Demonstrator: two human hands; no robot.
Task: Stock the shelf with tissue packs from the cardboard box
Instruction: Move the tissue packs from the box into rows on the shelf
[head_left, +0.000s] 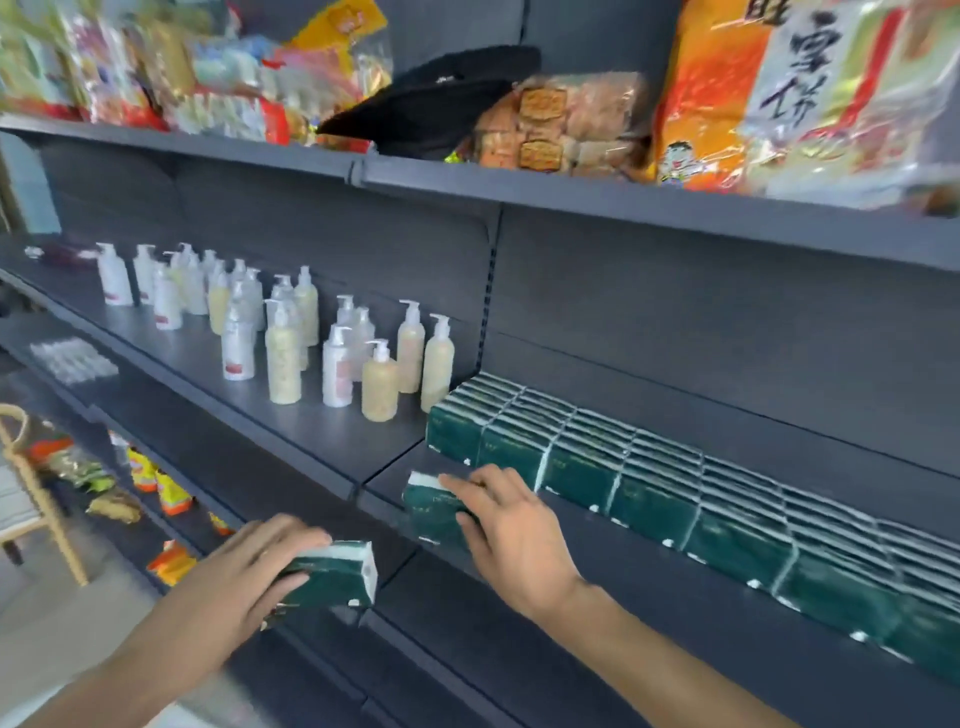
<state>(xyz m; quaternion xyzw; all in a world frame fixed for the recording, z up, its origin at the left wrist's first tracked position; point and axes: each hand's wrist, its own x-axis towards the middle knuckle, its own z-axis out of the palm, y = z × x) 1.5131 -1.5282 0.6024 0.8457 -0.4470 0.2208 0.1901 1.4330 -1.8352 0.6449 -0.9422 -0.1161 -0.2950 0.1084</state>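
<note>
Right hand (511, 530) grips a green pack (434, 512), fingers curled over its top and near face, pack at the front of the shelf (597, 582), just ahead of the stocked rows (649, 467). Left hand (249, 566) holds a second pack (332, 574) at the shelf lip, not yet set down. Packs look light, soft, film-wrapped, likely a bit slippery; best taken across the broad faces, a gentle squeeze, not the ends. Pump bottles (332, 348) stand just left of the rows. Snack bags (779, 88) on the shelf above. The box is not in view.
</note>
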